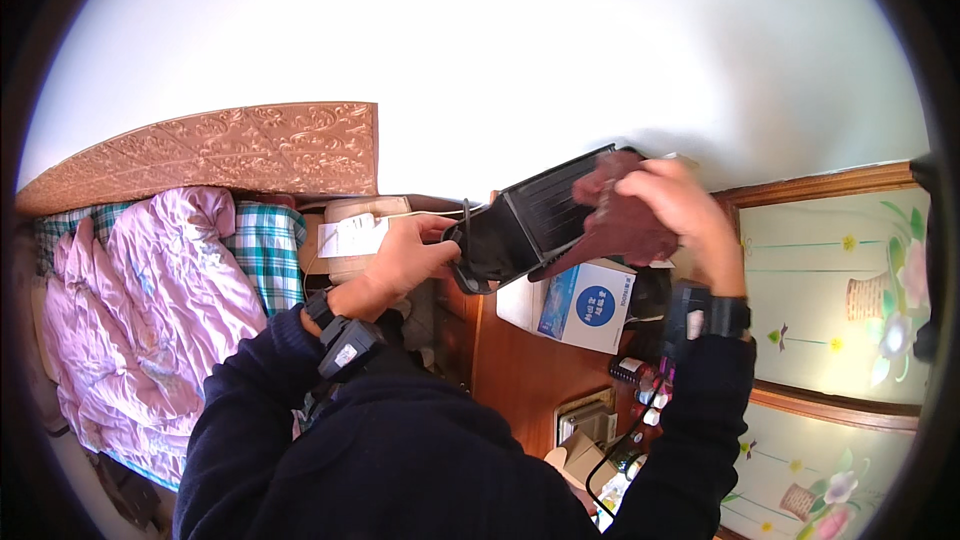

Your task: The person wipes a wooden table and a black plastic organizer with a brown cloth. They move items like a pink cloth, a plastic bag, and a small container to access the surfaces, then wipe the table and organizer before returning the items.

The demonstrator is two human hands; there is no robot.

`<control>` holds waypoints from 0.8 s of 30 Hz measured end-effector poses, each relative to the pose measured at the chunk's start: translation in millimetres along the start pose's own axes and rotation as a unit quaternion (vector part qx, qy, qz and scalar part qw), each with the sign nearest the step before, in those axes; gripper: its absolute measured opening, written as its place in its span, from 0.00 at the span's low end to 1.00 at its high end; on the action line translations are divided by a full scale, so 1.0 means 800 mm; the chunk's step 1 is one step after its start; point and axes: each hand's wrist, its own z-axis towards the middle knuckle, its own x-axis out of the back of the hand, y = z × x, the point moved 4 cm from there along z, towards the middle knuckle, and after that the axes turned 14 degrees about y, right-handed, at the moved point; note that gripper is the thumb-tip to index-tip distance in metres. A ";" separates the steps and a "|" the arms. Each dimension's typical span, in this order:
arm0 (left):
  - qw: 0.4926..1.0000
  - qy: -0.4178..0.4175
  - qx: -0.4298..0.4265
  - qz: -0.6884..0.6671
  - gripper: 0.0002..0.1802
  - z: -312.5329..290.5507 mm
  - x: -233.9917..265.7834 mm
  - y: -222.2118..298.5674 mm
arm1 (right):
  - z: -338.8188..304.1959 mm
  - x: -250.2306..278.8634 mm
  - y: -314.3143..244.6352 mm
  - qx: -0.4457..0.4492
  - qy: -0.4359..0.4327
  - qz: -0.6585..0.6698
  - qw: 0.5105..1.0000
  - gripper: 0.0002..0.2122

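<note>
My left hand (404, 254) grips the near-left, rounded end of a long black device (503, 238). The device is held tilted above the desk, with a ribbed panel toward its far end and a smoother glossy section near my fingers. Its exact kind does not show. A dark red cloth (628, 220) is bunched in my right hand (682, 202), fingers closed round it. The cloth lies against the ribbed panel and its right edge, hiding part of that end. My right hand is slightly blurred.
Below the device, a white and blue box (590, 308) stands on the brown desk (510, 370). Bottles (640, 380) and a dark cable are along the desk's right side. A bed with a pink quilt (150, 290) is left, floral-patterned panels (840, 300) right, a white wall (480, 60) ahead.
</note>
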 end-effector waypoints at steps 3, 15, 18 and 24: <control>0.997 0.014 -0.063 0.034 0.23 0.006 0.007 -0.004 | -0.016 0.047 -0.006 0.070 0.098 0.074 0.990 0.13; 0.996 0.000 0.086 0.029 0.30 0.005 -0.001 -0.024 | 0.019 -0.003 0.041 0.091 0.233 -0.286 0.925 0.18; 0.997 -0.020 0.066 0.035 0.30 -0.003 -0.006 -0.010 | 0.018 -0.021 0.041 0.065 0.222 -0.361 0.903 0.19; 0.981 -0.004 0.128 -0.143 0.28 -0.018 -0.023 -0.015 | 0.014 -0.041 0.020 0.116 0.197 -0.419 0.879 0.24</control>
